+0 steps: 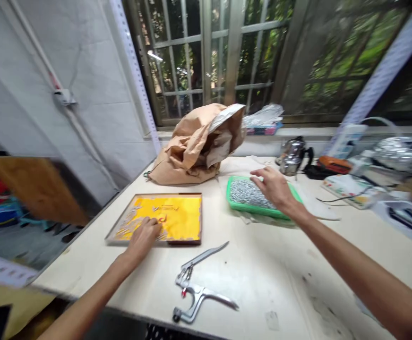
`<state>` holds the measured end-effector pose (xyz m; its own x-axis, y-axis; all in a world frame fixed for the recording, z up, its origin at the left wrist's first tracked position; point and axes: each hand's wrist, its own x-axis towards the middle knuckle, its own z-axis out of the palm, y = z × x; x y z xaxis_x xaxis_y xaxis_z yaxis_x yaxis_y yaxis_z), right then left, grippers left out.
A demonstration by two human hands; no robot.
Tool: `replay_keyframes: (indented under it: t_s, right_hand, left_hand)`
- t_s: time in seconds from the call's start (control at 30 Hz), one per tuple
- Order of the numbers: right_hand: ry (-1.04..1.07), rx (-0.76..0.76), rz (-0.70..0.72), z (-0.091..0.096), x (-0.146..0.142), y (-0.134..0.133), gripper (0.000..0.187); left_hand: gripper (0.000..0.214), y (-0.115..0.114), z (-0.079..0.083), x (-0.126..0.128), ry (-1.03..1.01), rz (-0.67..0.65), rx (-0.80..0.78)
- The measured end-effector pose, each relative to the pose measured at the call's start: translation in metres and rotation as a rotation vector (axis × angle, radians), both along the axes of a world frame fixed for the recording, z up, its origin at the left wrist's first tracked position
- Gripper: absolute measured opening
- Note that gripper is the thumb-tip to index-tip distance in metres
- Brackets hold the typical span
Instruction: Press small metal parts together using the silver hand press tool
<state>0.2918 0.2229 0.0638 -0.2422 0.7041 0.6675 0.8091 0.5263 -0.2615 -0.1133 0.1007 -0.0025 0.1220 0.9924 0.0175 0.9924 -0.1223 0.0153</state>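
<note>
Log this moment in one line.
left hand: over tray; right hand: over bin of metal bits; pliers: on table, unheld; bag: beyond tray; grips: unclear

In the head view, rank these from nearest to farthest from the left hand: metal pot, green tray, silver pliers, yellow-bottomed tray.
1. Yellow-bottomed tray: directly under the left hand.
2. Silver pliers: to its right, nearer the person.
3. Green tray: farther right, beneath the right hand.
4. Metal pot: back right, beyond the green tray.
</note>
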Motion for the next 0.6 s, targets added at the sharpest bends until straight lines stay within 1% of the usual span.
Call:
replay_keyframes:
  t_s: [0.03,0.1,0.17,0.23,0.3,0.37,0.43,0.5,0.57,0.6]
  right_hand:
    - [-0.005,-0.012,0.006,-0.003,-0.002,-0.010,0.021]
    - [-0.048,-0.082,0.098,-0.013,-0.016,-0.037,0.020]
    - [-0.097,-0.208,0.223,-0.027,-0.034,-0.072,0.021]
    - [-0.145,-0.355,0.365,-0.042,-0.050,-0.110,0.020]
    - [-0.179,-0.502,0.471,-0.056,-0.061,-0.144,0.019]
    - [-0.223,-0.611,0.546,-0.067,-0.067,-0.170,0.025]
    - [-0.279,-0.675,0.585,-0.074,-0.074,-0.185,0.032]
    - [-0.336,-0.717,0.558,-0.077,-0.082,-0.191,0.029]
    - [-0.393,-0.748,0.489,-0.080,-0.092,-0.191,0.021]
    - [-0.424,-0.756,0.462,-0.081,-0.097,-0.191,0.018]
  left_hand:
    - [0.028,0.006,-0.005,-0.004,-0.017,-0.024,-0.024]
    - [0.032,0.017,-0.015,-0.013,-0.047,-0.069,-0.056]
    - [0.035,0.027,-0.025,-0.022,-0.070,-0.102,-0.059]
    - [0.036,0.036,-0.031,-0.031,-0.103,-0.116,-0.047]
    - [0.033,0.042,-0.030,-0.035,-0.155,-0.101,-0.037]
    - [0.029,0.041,-0.021,-0.031,-0.233,-0.043,-0.006]
    - [0.028,0.029,-0.007,-0.018,-0.334,0.054,0.038]
    - [0.033,0.006,0.008,0.003,-0.463,0.163,0.029]
    - [0.042,-0.025,0.018,0.029,-0.655,0.239,-0.096]
    - [0.045,-0.040,0.020,0.041,-0.769,0.263,-0.160]
